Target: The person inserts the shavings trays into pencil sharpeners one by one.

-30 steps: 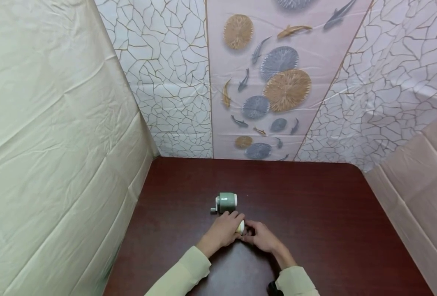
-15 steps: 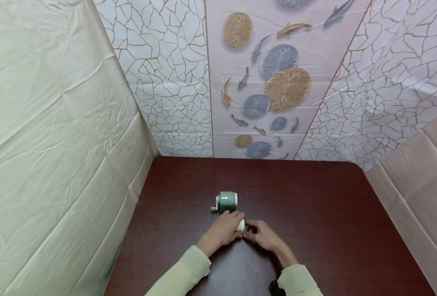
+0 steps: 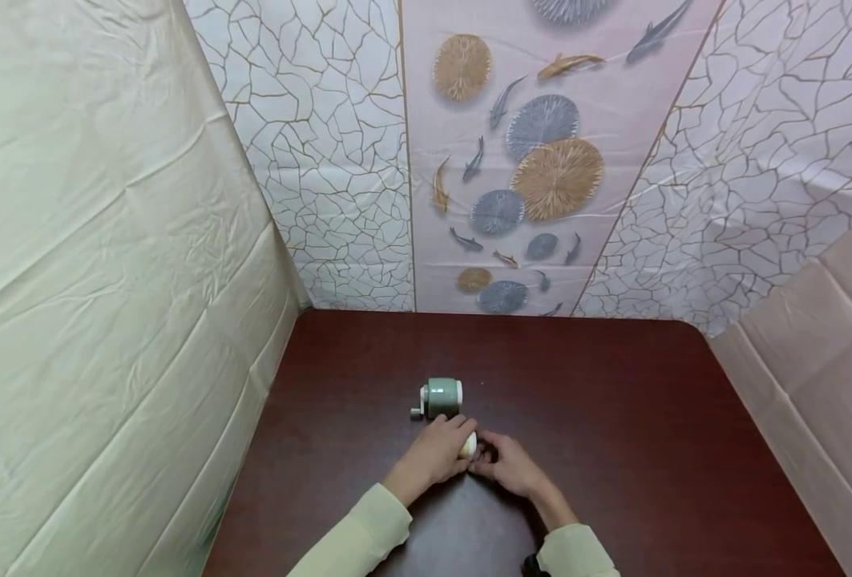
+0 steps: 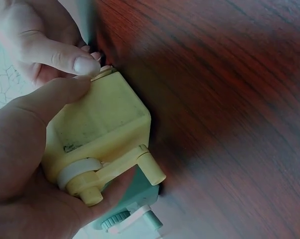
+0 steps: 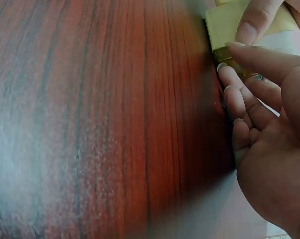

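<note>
A yellow hand-crank pencil sharpener [image 4: 100, 114] lies in my left hand [image 3: 431, 453], gripped between thumb and fingers. Its crank [image 4: 122, 167] points toward the left wrist camera. In the head view, most of its body is hidden behind that hand, with only a pale end showing. My right hand [image 3: 515, 467] is at the end opposite the crank. There its thumb and bent fingers [image 5: 237, 94] pinch the sharpener's edge; exactly what they grasp is partly hidden. Just beyond the left fingers, a green crank sharpener [image 3: 443, 397] lies on its side.
Both hands work low over a dark red-brown wooden table [image 3: 599, 401]. Pale cloth [image 3: 130, 280] hangs along the left side, and a patterned cloth [image 3: 498, 160] hangs behind the far edge. A dark object [image 3: 533, 566] sits at the right cuff.
The right fingertips shift slightly at the end of the yellow sharpener. The left hand keeps its grip, and the green sharpener stays in place. The head view tilts a little.
</note>
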Demonstrator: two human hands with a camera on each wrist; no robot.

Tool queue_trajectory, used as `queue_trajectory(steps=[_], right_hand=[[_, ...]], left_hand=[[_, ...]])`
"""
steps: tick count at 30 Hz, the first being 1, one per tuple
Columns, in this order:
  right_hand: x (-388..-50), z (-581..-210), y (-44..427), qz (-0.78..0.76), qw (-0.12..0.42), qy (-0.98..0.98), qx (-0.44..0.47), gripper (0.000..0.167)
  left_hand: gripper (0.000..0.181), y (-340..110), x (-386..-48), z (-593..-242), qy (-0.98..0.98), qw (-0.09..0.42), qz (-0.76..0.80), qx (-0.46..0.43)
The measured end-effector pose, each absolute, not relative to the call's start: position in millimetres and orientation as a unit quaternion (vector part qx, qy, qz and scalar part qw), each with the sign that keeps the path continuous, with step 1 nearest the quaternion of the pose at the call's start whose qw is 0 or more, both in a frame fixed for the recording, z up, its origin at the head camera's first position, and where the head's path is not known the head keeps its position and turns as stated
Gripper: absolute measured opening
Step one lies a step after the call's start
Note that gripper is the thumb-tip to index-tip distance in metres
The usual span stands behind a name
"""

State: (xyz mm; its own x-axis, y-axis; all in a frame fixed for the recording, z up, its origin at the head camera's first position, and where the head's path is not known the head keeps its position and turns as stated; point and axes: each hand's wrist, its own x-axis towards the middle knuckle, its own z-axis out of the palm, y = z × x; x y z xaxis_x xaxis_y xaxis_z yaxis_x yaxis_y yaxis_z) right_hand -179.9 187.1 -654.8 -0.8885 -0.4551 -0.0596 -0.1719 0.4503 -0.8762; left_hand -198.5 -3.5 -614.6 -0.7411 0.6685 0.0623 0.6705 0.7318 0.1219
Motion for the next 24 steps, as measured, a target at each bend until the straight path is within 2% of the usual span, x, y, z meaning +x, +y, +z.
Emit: queue_trajectory(steps=[5, 13, 18, 24], right_hand=[[-182, -655, 186, -0.481, 0.131, 0.847, -0.187, 0.027], [-185, -662, 186, -0.472, 0.115, 0.854, -0.183, 0.029], [-181, -655, 191, -0.501, 0.140, 0.837, -0.167, 0.034], [-174, -635, 206, -0.480, 0.157, 0.848, -0.160, 0.037]], left_hand=[[0.054, -3, -201, -618, -0.928, 0.009, -0.061, -0.368], [0.054, -2, -203, -616, -0.928, 0.011, -0.053, -0.368], [0.055, 0, -203, -617, -0.936, 0.002, -0.038, -0.351], [0.070, -2, -203, -605, -0.940, 0.021, -0.048, -0.338]])
